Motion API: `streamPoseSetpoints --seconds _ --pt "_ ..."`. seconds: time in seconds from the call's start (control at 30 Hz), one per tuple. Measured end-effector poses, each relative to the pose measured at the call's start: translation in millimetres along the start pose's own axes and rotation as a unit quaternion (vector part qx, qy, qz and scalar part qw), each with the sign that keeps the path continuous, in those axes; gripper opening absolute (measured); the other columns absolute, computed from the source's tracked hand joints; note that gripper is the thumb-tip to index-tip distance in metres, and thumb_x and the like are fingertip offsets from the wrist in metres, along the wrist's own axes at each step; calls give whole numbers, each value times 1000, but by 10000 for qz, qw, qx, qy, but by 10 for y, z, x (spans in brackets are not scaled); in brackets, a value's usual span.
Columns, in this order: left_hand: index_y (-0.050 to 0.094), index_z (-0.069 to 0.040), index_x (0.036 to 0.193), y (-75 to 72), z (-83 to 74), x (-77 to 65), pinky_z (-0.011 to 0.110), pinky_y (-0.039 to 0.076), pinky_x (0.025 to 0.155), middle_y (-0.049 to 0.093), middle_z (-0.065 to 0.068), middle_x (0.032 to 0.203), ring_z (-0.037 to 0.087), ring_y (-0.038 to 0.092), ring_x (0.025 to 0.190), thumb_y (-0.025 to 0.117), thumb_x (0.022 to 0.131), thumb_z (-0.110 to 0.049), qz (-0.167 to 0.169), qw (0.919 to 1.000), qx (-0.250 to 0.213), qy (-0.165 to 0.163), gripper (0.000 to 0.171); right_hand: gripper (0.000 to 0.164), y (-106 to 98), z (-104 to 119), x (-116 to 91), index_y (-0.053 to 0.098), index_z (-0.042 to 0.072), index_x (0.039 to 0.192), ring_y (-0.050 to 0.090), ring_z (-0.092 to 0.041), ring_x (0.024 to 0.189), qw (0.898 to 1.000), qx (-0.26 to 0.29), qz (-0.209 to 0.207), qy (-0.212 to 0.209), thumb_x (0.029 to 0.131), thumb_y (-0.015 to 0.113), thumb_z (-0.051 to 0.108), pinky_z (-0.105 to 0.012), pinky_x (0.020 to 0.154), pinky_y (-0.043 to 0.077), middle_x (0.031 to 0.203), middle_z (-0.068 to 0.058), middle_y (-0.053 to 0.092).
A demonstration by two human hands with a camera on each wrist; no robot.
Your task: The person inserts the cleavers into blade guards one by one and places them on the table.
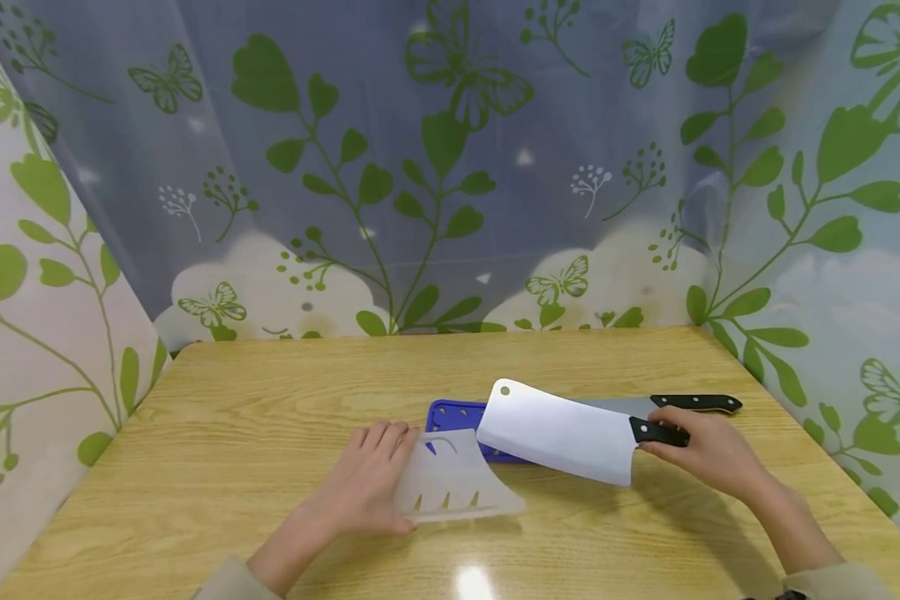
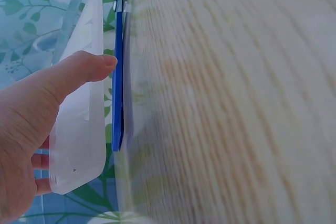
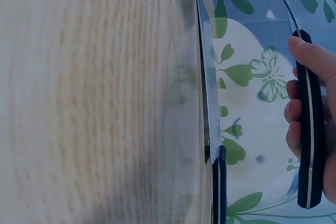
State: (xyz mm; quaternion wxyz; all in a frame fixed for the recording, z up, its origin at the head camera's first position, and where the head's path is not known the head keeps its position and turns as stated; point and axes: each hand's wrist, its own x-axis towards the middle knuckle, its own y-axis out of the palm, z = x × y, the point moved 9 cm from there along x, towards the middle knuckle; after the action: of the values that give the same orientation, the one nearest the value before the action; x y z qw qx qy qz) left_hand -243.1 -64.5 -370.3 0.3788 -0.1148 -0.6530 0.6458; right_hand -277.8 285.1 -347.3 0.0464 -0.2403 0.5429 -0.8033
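Note:
My left hand (image 1: 371,483) grips a translucent white plastic blade cover (image 1: 457,492) with slots, thumb on the near edge and fingers on the far one. In the left wrist view the cover (image 2: 79,135) is raised off the table. My right hand (image 1: 708,446) holds a cleaver (image 1: 558,429) by its black riveted handle (image 3: 311,140). Its broad blade points left, the end overlapping the cover's edge in the head view; whether they touch I cannot tell. Behind lies a long knife with a black handle (image 1: 697,403), its blade running left to a blue blade cover (image 1: 450,412), partly hidden by the cleaver.
The wooden table (image 1: 270,383) extends around both hands. A curtain (image 1: 360,242) with green leaves and butterflies hangs along the back edge, and similar printed sheets (image 1: 810,275) stand at the sides. Glare shows on the table near the front.

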Motion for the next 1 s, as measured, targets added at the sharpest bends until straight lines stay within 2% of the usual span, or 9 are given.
streamPoseSetpoints --seconds 0.23,0.4,0.7,0.87,1.0 --pt "45 2 131 18 1 6 42 39 89 48 14 122 28 44 107 76 49 -62 66 10000 -12 -2 109 26 -23 45 -7 66 13 94 50 -4 61 9997 -71 -142 -169 76 75 28 -25 51 42 82 2 65" --pt "44 2 131 8 -4 4 43 39 89 48 14 122 28 44 108 77 48 -61 18 10000 -93 8 109 24 -32 101 -18 66 15 92 53 -3 62 9983 -199 -326 -440 73 77 25 -26 52 43 82 4 65" --pt "46 3 130 -37 31 -6 44 40 88 49 14 120 28 44 108 78 46 -59 -177 9997 -174 -65 109 32 -62 255 3 66 12 99 61 -15 66 9938 -552 -482 -840 72 78 23 -32 54 47 88 -2 68" --pt "47 3 129 -71 74 -13 45 41 88 50 14 120 29 45 108 77 46 -60 -237 9997 -82 -71 108 32 -77 305 -4 67 15 96 58 -7 59 9902 -443 -788 -1064 68 80 20 -26 49 45 82 2 68" --pt "50 2 127 -110 94 -12 43 43 87 52 13 118 28 47 106 76 45 -62 -328 9995 37 9 108 33 -109 350 -36 67 14 92 58 -5 59 9831 -316 -1165 -1378 63 82 15 -24 48 44 79 3 67"
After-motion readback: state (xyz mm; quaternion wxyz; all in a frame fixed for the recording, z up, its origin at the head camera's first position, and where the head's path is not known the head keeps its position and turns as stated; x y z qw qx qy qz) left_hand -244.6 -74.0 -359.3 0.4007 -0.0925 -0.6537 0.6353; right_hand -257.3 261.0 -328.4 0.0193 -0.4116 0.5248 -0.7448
